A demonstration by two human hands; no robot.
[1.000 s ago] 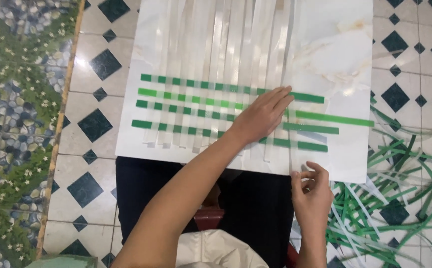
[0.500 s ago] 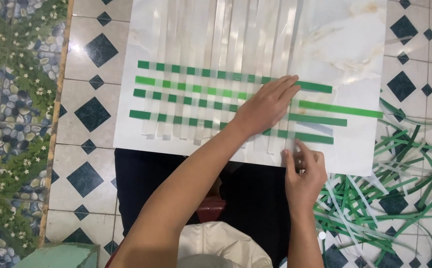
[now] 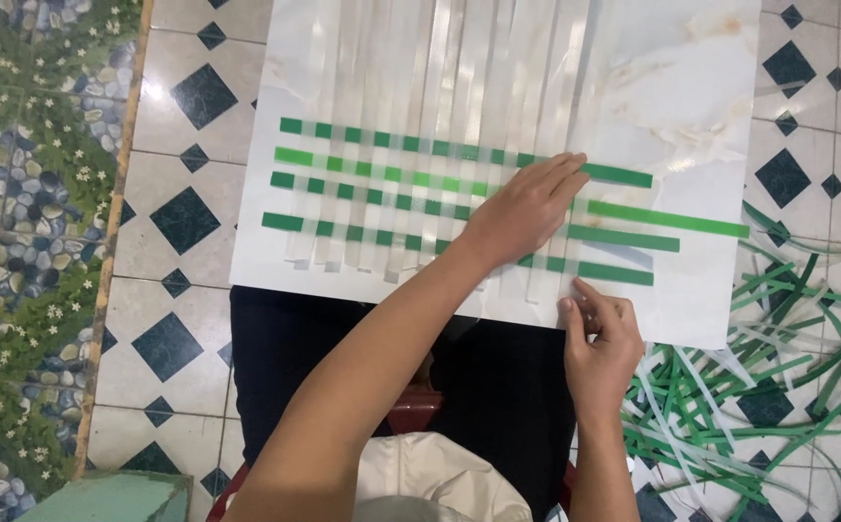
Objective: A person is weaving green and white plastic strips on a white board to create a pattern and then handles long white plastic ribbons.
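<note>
Weaving in hand: left hand (image 3: 527, 208) open, flat on green strips (image 3: 459, 181); right hand (image 3: 599, 333) seemingly pinches a white strip (image 3: 575, 275) below them, to lift next.

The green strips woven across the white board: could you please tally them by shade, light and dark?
Dark green woven paper strips: 3
Light green woven paper strip: 1
Total: 4, all lying crosswise on the white marbled board, under the flat left hand.
</note>
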